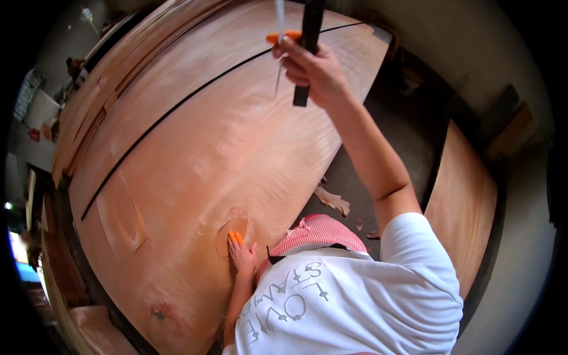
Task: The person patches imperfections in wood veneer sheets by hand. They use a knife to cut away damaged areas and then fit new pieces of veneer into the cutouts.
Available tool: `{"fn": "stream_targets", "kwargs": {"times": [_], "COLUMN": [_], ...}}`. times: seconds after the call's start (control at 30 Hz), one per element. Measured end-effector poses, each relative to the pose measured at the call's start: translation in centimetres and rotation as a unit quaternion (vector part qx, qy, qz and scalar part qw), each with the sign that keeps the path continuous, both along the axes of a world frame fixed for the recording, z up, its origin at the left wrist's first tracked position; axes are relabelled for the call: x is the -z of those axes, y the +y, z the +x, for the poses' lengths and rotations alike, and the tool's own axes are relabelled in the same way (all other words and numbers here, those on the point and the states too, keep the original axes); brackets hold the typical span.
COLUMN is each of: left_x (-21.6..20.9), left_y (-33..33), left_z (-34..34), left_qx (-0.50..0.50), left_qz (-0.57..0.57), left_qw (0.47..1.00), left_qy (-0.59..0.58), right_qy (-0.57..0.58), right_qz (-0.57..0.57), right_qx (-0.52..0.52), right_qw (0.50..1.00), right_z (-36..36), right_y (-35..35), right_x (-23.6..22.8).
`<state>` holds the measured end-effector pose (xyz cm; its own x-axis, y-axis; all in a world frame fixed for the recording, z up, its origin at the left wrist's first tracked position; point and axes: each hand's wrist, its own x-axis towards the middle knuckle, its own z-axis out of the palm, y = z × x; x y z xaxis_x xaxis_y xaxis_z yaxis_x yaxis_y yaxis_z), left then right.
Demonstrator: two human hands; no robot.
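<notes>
My left hand lies on a large sheet of thin reddish-tan wood veneer, fingers stretched out, with orange covers on some fingertips. Under those fingertips is a small veneer patch with a visible outline. Raised over the far part of the sheet, my right hand is closed round a dark flat bar. A thin pale strip or blade, blurred, shows beside the bar at the same fingers; I cannot make out its kind. An orange finger cover shows there too.
A long thin black strip crosses the sheet. A ragged hole and a loose-edged flap mark its left part. Stacked veneer edges line the far left. Scraps lie on the floor; a wood panel stands right.
</notes>
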<state>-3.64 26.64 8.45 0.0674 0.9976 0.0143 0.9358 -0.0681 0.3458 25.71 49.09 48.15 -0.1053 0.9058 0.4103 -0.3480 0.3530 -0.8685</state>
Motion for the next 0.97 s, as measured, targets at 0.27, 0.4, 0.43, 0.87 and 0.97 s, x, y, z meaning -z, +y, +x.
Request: {"fn": "stream_targets", "kwargs": {"times": [0.27,0.4,0.43,0.87,0.97], "left_x": [0.4,0.6,1.3,0.6,1.6], "left_y": [-0.4,-1.5,-1.6,-0.1,0.2], "left_z": [-0.5,-0.6,-1.1,0.6,0.9], "left_qx": [0.007,-0.001,-0.006,-0.075,-0.007], "left_qz": [-0.007,-0.008,0.002,-0.011,0.043], "left_qw": [1.000,1.000,1.000,0.994,0.998], "left_qy": [0.007,0.004,0.006,-0.073,-0.049], "right_qy": [-0.068,0.175,0.213,-0.237,-0.360], "right_qz": [0.008,-0.094,-0.127,-0.356,-0.395], "right_qx": [0.009,0.105,0.090,-0.315,-0.314], "right_qw": [0.998,0.974,0.965,0.847,0.785], "right_z": [-0.4,1.2,1.6,0.1,-2.0], "right_y": [-1.1,7.9,9.3,-0.7,-4.8], "right_x": [0.4,3.7,5.2,23.2,27.0]}}
